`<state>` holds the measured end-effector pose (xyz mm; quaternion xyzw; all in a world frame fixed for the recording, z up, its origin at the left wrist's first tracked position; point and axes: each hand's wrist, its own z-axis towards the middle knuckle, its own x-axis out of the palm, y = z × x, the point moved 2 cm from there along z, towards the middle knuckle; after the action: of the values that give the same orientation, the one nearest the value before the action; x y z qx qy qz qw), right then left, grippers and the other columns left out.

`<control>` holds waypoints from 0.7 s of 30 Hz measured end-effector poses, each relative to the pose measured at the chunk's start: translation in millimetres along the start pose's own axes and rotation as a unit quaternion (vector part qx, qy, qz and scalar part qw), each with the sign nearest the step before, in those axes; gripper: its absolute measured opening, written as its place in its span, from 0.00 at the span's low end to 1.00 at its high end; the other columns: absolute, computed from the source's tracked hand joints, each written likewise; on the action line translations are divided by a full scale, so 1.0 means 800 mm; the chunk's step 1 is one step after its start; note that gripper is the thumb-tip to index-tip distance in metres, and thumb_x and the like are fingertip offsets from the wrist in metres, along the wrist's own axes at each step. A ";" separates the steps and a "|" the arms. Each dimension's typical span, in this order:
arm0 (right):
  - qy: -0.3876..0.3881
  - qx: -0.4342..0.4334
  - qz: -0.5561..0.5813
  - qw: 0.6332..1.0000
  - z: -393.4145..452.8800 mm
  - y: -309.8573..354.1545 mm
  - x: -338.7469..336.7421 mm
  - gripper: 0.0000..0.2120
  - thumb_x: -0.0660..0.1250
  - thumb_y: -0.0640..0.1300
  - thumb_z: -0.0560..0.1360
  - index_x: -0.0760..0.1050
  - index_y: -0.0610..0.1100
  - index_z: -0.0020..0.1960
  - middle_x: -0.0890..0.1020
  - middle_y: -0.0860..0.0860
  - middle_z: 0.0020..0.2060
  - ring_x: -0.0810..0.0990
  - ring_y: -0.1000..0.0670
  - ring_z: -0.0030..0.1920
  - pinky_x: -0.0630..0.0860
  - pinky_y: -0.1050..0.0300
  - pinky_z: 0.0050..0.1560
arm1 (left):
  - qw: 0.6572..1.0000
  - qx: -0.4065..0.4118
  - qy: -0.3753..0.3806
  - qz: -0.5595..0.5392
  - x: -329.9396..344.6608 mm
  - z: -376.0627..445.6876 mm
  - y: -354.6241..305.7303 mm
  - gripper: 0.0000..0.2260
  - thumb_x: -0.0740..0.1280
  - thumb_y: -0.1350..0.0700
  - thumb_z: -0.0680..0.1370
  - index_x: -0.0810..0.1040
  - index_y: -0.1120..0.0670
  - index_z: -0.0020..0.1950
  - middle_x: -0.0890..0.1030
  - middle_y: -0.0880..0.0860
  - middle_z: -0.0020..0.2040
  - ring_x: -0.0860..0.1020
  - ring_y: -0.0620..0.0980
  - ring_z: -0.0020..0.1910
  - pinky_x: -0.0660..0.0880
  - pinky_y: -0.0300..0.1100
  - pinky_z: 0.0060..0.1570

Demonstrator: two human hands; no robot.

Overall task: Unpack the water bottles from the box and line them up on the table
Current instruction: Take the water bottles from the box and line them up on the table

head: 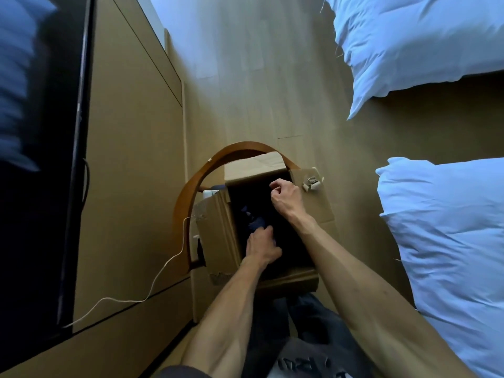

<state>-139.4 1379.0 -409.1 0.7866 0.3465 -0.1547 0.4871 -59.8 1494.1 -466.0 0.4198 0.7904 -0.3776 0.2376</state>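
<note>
An open cardboard box [218, 236] stands on a wooden chair in front of me, its flaps folded outward. The inside is very dark; faint bluish shapes [253, 219] show there, too dim to tell as bottles for certain. My left hand [261, 246] reaches down into the box with fingers curled around something dark near the bluish shapes. My right hand [286, 200] hovers over the far right part of the opening, fingers curled as if pinching; what it holds, if anything, is hidden.
The chair's curved wooden backrest [191, 192] arcs around the box. A long wooden table or desk [131, 159] runs along the left with a dark screen [41, 186] and a white cable [163, 268]. Two beds with white duvets [436, 227] stand at the right.
</note>
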 end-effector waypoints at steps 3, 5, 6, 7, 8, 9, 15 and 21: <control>0.024 -0.010 0.013 1.000 -0.003 0.017 0.006 0.17 0.59 0.35 0.74 0.80 0.44 0.57 0.83 0.45 0.52 0.81 0.46 0.55 0.77 0.53 0.58 | 0.997 0.014 -0.015 -0.081 -0.051 0.006 0.019 0.10 0.74 0.54 0.66 0.74 0.48 0.41 0.77 0.47 0.41 0.78 0.47 0.40 0.74 0.39 0.35; 0.033 -0.014 0.022 0.999 -0.005 0.031 0.007 0.18 0.59 0.32 0.72 0.81 0.44 0.56 0.84 0.46 0.51 0.81 0.48 0.54 0.77 0.56 0.57 | 0.993 0.026 -0.035 -0.109 -0.093 0.009 0.028 0.11 0.75 0.54 0.66 0.74 0.47 0.40 0.77 0.46 0.38 0.77 0.43 0.37 0.70 0.34 0.33; 0.038 -0.017 0.027 0.999 -0.005 0.037 0.006 0.18 0.59 0.31 0.73 0.81 0.44 0.55 0.84 0.47 0.51 0.81 0.49 0.54 0.76 0.58 0.56 | 0.992 0.036 -0.052 -0.113 -0.114 0.011 0.029 0.10 0.75 0.53 0.66 0.75 0.47 0.40 0.77 0.46 0.38 0.76 0.43 0.36 0.69 0.33 0.33; 0.044 -0.025 0.033 0.998 -0.008 0.046 0.006 0.18 0.59 0.31 0.73 0.81 0.44 0.55 0.84 0.46 0.51 0.81 0.49 0.55 0.75 0.60 0.56 | 0.990 0.045 -0.073 -0.113 -0.136 0.009 0.031 0.10 0.75 0.53 0.66 0.75 0.49 0.41 0.77 0.47 0.37 0.76 0.43 0.36 0.68 0.33 0.33; 0.053 -0.035 0.042 0.997 -0.012 0.054 0.005 0.18 0.60 0.30 0.74 0.82 0.43 0.56 0.84 0.46 0.52 0.81 0.49 0.55 0.74 0.61 0.55 | 0.987 0.055 -0.096 -0.113 -0.157 0.005 0.031 0.10 0.75 0.52 0.66 0.77 0.50 0.42 0.78 0.47 0.37 0.77 0.44 0.36 0.68 0.33 0.33; 0.067 -0.051 0.054 0.995 -0.017 0.063 0.003 0.17 0.61 0.30 0.74 0.81 0.43 0.56 0.83 0.46 0.53 0.80 0.49 0.55 0.74 0.62 0.55 | 0.984 0.064 -0.121 -0.113 -0.176 0.000 0.029 0.10 0.75 0.52 0.66 0.78 0.52 0.43 0.79 0.48 0.37 0.77 0.45 0.36 0.69 0.33 0.33; 0.155 -0.249 0.065 0.954 -0.068 0.128 -0.010 0.26 0.70 0.33 0.66 0.76 0.43 0.65 0.82 0.49 0.52 0.80 0.53 0.51 0.74 0.62 0.52 | 0.947 0.087 -0.277 -0.135 -0.273 -0.067 -0.003 0.14 0.75 0.51 0.64 0.84 0.59 0.44 0.84 0.55 0.39 0.81 0.52 0.38 0.78 0.45 0.40; 0.115 -0.351 0.062 0.927 -0.114 0.180 -0.038 0.19 0.76 0.45 0.68 0.78 0.46 0.57 0.83 0.51 0.45 0.81 0.54 0.44 0.76 0.64 0.44 | 0.866 0.080 -0.426 -0.249 -0.304 -0.160 -0.033 0.04 0.73 0.54 0.68 0.84 0.53 0.40 0.83 0.49 0.35 0.81 0.47 0.36 0.78 0.42 0.37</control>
<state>-69.4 1405.8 -252.9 0.5973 0.3828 0.0990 0.6978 40.7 1468.7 -210.5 0.0243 0.6577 -0.6281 0.4151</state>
